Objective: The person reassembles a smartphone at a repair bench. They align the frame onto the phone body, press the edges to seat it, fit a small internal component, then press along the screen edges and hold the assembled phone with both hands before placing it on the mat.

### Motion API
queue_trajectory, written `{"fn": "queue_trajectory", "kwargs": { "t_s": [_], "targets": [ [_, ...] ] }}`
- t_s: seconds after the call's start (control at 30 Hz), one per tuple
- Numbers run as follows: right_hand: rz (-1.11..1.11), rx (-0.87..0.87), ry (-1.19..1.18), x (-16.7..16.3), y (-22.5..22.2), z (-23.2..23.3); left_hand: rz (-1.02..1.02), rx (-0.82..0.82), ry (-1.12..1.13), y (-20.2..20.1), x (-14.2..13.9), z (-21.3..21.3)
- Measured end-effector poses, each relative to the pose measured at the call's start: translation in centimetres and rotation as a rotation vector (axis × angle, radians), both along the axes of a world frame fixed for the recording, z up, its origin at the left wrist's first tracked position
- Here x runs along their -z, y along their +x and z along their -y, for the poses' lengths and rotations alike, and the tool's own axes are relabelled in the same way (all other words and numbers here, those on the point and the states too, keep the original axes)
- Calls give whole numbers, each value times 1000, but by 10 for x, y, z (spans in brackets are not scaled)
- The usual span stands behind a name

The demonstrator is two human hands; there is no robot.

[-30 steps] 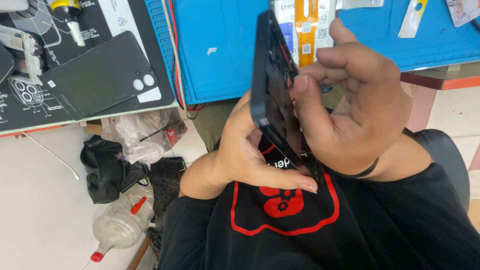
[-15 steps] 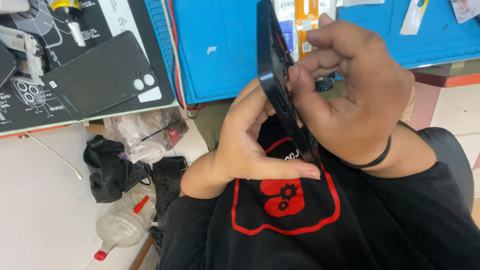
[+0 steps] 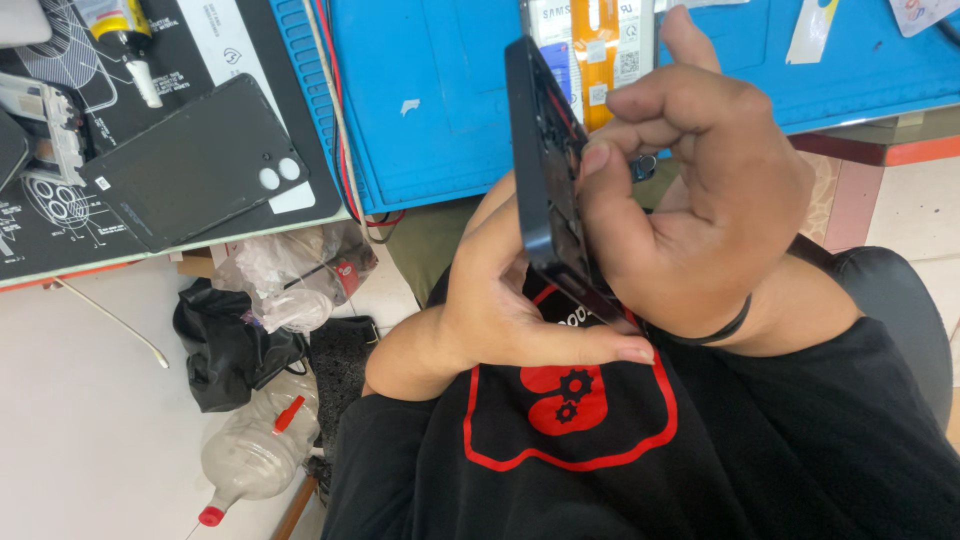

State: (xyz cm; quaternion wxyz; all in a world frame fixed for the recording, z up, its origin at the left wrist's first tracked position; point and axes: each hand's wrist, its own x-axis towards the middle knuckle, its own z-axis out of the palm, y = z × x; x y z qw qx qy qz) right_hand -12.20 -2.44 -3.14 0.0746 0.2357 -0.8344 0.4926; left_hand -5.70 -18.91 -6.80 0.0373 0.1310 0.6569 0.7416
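I hold a dark phone frame (image 3: 540,165) edge-on in front of my chest, its open inside facing right. My left hand (image 3: 505,310) cups it from below and behind, thumb stretched along its lower edge. My right hand (image 3: 700,210) grips its right side, thumb pressed onto the inner face near the top. A small metal piece shows by my right fingers, too small to identify. The phone's dark back cover (image 3: 195,165) with two camera holes lies apart on the black mat (image 3: 40,225) at the upper left.
A blue work mat (image 3: 440,110) covers the bench ahead, with an orange-and-white strip part (image 3: 600,50) on it. A glue bottle (image 3: 125,40) stands at the top left. On the floor lie plastic bags (image 3: 285,275), a black bag (image 3: 225,350) and a clear bottle with a red cap (image 3: 250,455).
The phone frame has shifted slightly left and turned more edge-on. My right thumb has moved up along its inner face. My left hand stays under it.
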Motion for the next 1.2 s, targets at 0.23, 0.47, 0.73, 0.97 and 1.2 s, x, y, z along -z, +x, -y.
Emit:
{"fn": "queue_trajectory", "kwargs": {
  "t_s": [0.23,0.47,0.73,0.97,1.2],
  "targets": [
    [246,-138,-87,-4,-9,-10,43,53,-61,-5,1,13],
    [299,-171,-142,0,-6,-15,75,93,29,0,9,16],
    [369,-136,-190,6,-5,-14,119,126,203,5,17,15],
    [386,-150,-155,9,-13,-10,195,169,295,5,20,24],
    [342,-131,-193,9,-8,-1,364,87,500,5,25,24]
  ]
}}
